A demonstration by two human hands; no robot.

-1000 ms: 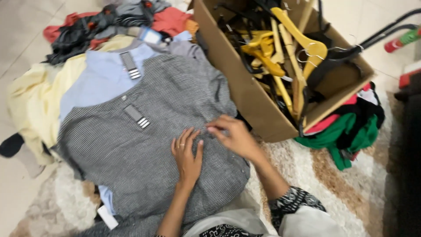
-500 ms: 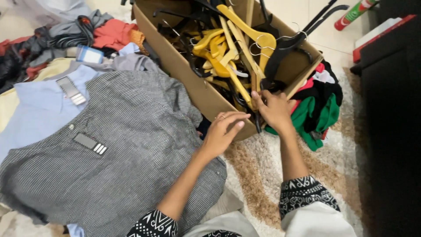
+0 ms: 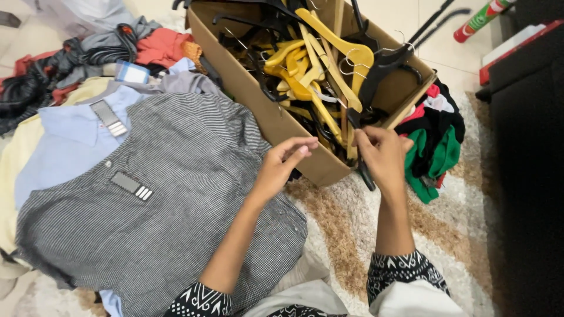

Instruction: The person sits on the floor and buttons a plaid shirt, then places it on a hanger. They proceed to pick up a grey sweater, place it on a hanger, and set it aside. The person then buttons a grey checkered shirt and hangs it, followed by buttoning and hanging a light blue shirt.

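Observation:
My right hand (image 3: 385, 157) grips the lower end of a black hanger (image 3: 367, 88) at the near corner of a cardboard box (image 3: 258, 111) full of yellow and black hangers (image 3: 320, 70). My left hand (image 3: 281, 167) hovers by the box's near side with fingers loosely curled, holding nothing. A grey checked shirt (image 3: 170, 199) lies flat on the floor under my left forearm. It rests on top of a light blue shirt (image 3: 70, 147) and a pale yellow one (image 3: 17, 158).
A heap of clothes (image 3: 94, 47) lies at the far left. Green, black and red garments (image 3: 437, 147) are bunched to the right of the box. A brown and white shaggy rug (image 3: 452, 235) covers the floor. Dark furniture (image 3: 529, 147) stands along the right edge, a spray can (image 3: 482, 17) beyond it.
Both hands left the grey shirt and went to the box. My right hand has closed on a black hanger at the box's corner; the left hand has drawn nearer to the box.

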